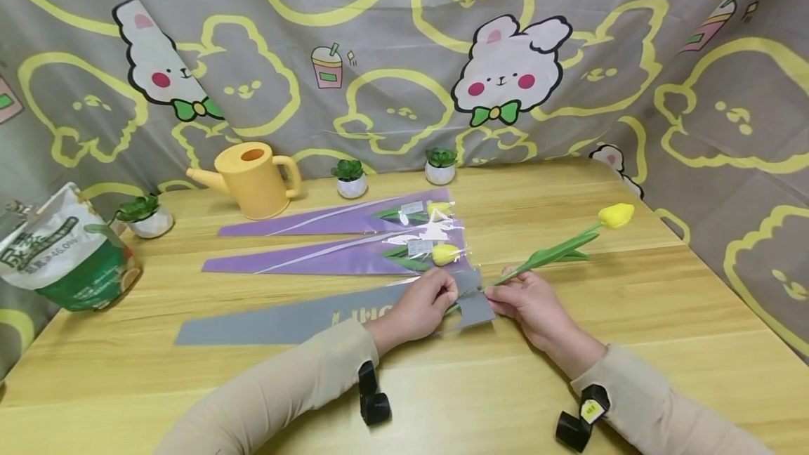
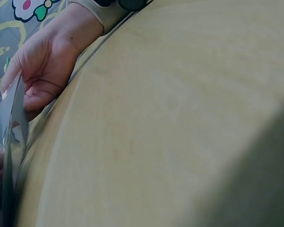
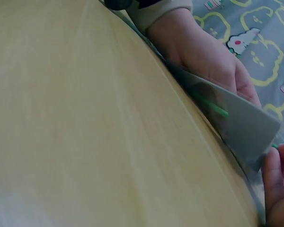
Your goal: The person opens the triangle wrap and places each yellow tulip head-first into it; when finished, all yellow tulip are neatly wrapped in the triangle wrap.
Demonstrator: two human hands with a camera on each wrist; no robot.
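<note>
A grey flower sleeve (image 1: 253, 325) with gold lettering and a clear front lies lengthwise, its wide mouth raised between the hands. My left hand (image 1: 417, 306) pinches the sleeve near that mouth, its fingers curled over the clear part. With thumb and fingers, my right hand (image 1: 527, 306) holds the stem of a yellow tulip (image 1: 616, 215) right at the sleeve's edge. The bloom and green leaves point away to the right. The lower stem (image 3: 210, 104) shows green through the sleeve's clear part in the right wrist view.
Two purple sleeves (image 1: 253, 263), each holding a yellow tulip, lie behind the grey one. At the back stand a yellow watering can (image 1: 255, 185) and small potted succulents (image 1: 440, 167). A green-and-white bag (image 1: 76, 258) stands left. A patterned curtain (image 1: 392, 34) hangs behind the table.
</note>
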